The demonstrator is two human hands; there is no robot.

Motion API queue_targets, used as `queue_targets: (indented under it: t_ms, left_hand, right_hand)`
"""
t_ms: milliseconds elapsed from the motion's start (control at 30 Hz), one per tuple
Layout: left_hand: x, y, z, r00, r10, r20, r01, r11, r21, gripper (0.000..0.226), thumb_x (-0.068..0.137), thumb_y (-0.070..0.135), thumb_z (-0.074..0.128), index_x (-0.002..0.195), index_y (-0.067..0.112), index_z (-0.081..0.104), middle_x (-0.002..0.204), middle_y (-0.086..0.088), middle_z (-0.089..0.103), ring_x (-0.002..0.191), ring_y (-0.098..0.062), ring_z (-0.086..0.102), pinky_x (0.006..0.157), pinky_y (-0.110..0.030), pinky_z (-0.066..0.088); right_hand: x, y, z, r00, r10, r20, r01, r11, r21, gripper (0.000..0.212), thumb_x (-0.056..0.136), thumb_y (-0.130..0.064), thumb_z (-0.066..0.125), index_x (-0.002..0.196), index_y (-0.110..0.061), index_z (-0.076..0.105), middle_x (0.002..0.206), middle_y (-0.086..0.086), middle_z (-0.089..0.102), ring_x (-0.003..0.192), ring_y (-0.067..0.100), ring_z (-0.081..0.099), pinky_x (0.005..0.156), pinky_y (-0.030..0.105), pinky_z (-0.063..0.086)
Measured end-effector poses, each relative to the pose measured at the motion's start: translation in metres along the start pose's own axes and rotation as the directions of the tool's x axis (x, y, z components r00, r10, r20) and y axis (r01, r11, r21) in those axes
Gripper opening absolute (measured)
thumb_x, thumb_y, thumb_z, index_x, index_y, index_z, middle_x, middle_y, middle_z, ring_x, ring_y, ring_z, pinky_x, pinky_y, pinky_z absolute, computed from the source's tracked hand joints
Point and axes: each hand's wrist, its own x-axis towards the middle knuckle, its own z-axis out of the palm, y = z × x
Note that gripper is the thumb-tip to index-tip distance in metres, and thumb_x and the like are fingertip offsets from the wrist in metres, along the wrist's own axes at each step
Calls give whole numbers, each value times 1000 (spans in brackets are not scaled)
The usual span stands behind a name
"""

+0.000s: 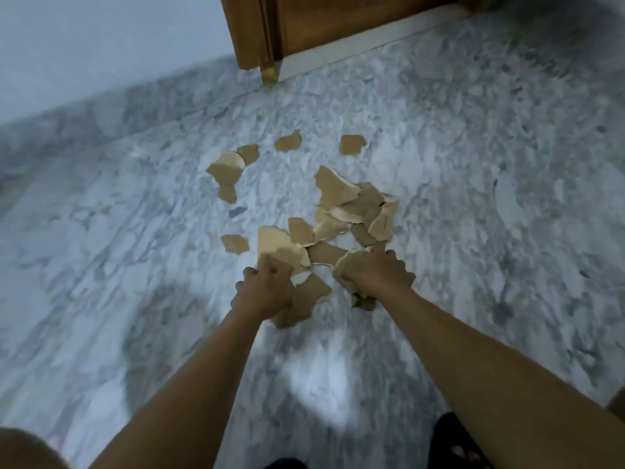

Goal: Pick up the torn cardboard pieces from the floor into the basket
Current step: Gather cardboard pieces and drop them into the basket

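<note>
Several torn brown cardboard pieces lie scattered on the grey marble floor [135, 231]; the thickest heap [355, 208] sits at the middle, with loose pieces further off [351, 144] [226, 169]. My left hand [265, 287] grips a bunch of cardboard pieces [304, 299] at the heap's near edge. My right hand [377, 274] grips another bunch of pieces [345, 262] just to the right. Both arms reach forward and down. No basket is in view.
A wooden door and its frame [304, 25] stand at the back, above a pale threshold strip [355, 45]. A white wall [101, 38] runs along the back left. My dark sandal [456, 441] shows at the bottom right.
</note>
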Motion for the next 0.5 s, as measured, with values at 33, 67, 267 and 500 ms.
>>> queue_targets:
  t_ms: [33, 67, 267, 500]
  left_hand:
    - [0, -4, 10, 997, -64, -44, 64, 998, 4, 84, 74, 37, 76, 143, 20, 31, 129, -14, 42, 119, -40, 49, 98, -45, 45]
    - [1, -8, 21, 992, -94, -82, 96, 995, 24, 86, 76, 37, 75, 144, 15, 28, 128, -15, 42, 118, -40, 50, 96, -46, 45]
    - [13, -21, 57, 975, -100, -199, 105, 994, 18, 87, 72, 31, 84, 134, 2, 29, 120, -19, 47, 100, -38, 59, 75, -39, 49]
    - [8, -24, 48, 976, -94, -195, 102, 994, 32, 38, 81, 42, 66, 106, 15, 59, 95, -6, 68, 86, -26, 66, 68, -33, 56]
  right_hand:
    - [3, -2, 7, 1000, 8, -23, -9, 1000, -14, 92, 75, -72, 56, 148, -25, 27, 140, 5, 45, 134, 33, 42, 110, 56, 30]
    - [6, -2, 15, 999, 12, -45, -14, 999, -32, 94, 74, -72, 55, 148, -24, 26, 141, 5, 45, 134, 33, 43, 111, 57, 28]
    - [23, 29, 48, 964, -163, -212, 141, 984, -113, 56, 89, -50, 62, 130, -18, 44, 126, 4, 58, 120, 29, 56, 112, 59, 22]
    - [23, 38, 28, 969, -235, -76, 238, 970, 40, 29, 86, -51, 63, 96, -24, 64, 102, 5, 62, 95, 28, 64, 84, 43, 53]
